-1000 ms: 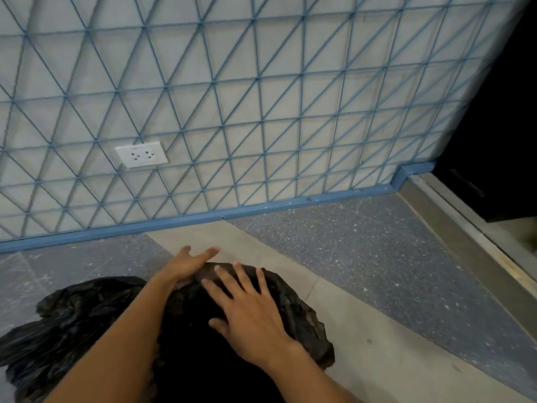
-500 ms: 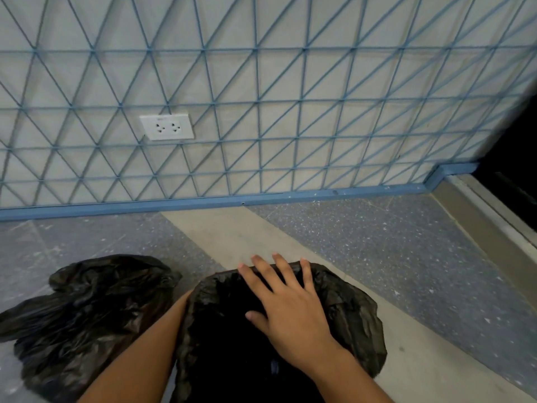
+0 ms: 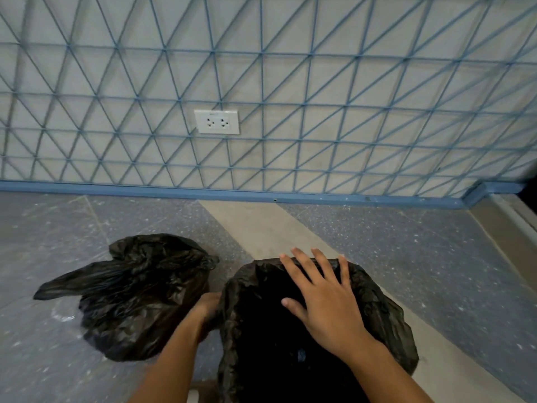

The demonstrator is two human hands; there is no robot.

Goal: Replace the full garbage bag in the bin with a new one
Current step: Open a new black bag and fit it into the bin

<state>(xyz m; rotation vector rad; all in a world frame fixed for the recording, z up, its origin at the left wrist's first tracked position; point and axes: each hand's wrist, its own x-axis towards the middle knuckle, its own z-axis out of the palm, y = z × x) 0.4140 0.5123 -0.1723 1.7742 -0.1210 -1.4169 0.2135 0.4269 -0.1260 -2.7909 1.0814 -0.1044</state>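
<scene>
right hand (image 3: 325, 309) lies flat and spread on the new bag (image 3: 377, 315), fingers over the far rim, likely pressing the liner onto the bin beneath. left hand (image 3: 207, 311) tucks behind the bag's left edge; its grip cannot be told. left of it, the full bag (image 3: 136, 301) sits on the floor (image 3: 377, 242), set aside.

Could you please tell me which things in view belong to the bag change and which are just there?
Job: new bag over the bin, full bag on the floor, left hand, right hand.
Just there: wall socket, blue skirting.
</scene>
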